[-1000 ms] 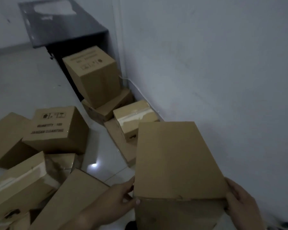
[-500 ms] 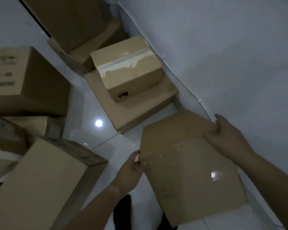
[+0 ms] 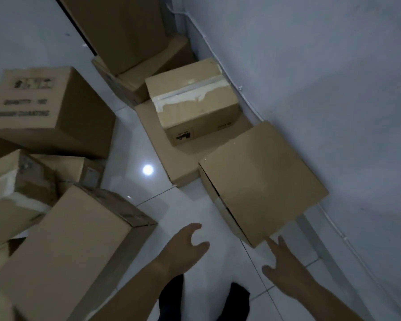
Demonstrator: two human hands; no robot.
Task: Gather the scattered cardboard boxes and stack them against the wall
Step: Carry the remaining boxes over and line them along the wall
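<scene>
Cardboard box [image 3: 264,181] sits skewed at the floor [image 3: 195,216] edge by the wall [image 3: 333,89]. Left hand [image 3: 183,246] and right hand [image 3: 285,265], grip wide, hold nothing. Stacking on it crooked could topple the pile.

A plain closed box [image 3: 264,181] sits by the wall [image 3: 333,89], beside a taped box [image 3: 192,100] on flat cardboard [image 3: 164,147]; more boxes [image 3: 63,239] lie scattered left.

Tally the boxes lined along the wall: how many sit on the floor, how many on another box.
On the floor: 3, flat box, plain box, low box
On another box: 2, taped box, tall box
Total: 5
</scene>
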